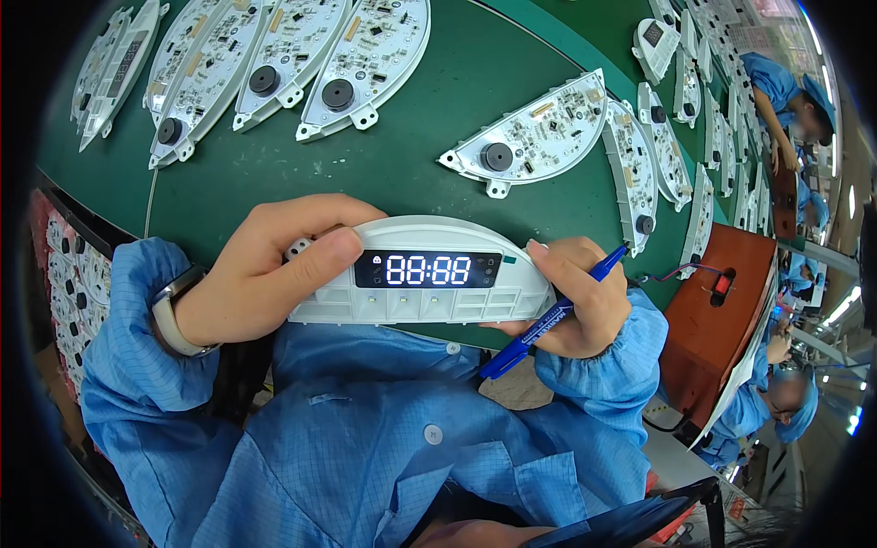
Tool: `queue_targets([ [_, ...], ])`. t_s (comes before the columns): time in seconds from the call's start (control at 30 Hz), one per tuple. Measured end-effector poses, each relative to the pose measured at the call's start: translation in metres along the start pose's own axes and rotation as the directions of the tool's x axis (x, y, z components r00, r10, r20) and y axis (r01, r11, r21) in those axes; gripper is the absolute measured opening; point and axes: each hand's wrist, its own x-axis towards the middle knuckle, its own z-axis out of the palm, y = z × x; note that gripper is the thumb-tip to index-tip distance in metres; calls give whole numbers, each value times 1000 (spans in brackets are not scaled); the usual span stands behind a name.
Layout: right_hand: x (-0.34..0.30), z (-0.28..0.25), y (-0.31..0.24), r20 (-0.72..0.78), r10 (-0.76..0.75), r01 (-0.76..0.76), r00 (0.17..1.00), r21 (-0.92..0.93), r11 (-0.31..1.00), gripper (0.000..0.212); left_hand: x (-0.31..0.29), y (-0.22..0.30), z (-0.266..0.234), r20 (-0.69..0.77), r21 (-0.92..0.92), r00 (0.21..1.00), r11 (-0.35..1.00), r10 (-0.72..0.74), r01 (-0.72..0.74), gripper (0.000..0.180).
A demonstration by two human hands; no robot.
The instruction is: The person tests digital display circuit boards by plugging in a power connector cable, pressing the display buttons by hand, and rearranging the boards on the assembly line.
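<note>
Between my two hands I hold a white curved display module (429, 236), its flat edge toward me and its digits lit. My left hand (274, 265) is closed on its left end, the thumb lying on the front beside the dark display window. At the other end, my right hand (589, 301) grips the module with the thumb on its upper edge. The same right hand also carries a blue marker pen (553, 315), slanting across the fingers with its tip up to the right. Fingers behind the module are mostly hidden.
Several white circuit board modules (365, 64) lie at the back left on the green table (384, 173). Another module (539, 137) lies just beyond my right hand. A brown box (713, 320) with a red switch and wires stands at right. Other people in blue (776, 87) sit further right.
</note>
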Motion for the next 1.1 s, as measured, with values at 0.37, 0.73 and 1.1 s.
queue_targets([
  [0.37,2,1,2,-17,-7,7,1000,30,1000,65,1,-1,-1,-1,8,1000,1000,0,0,31],
  [0.73,4,3,0,-20,16,-16,1000,4,1000,66,4,-6,-2,-29,18,1000,1000,-8,9,34],
  [1.1,5,7,-2,-35,-6,5,999,-25,1000,68,3,3,4,-94,183,991,976,-99,115,25],
])
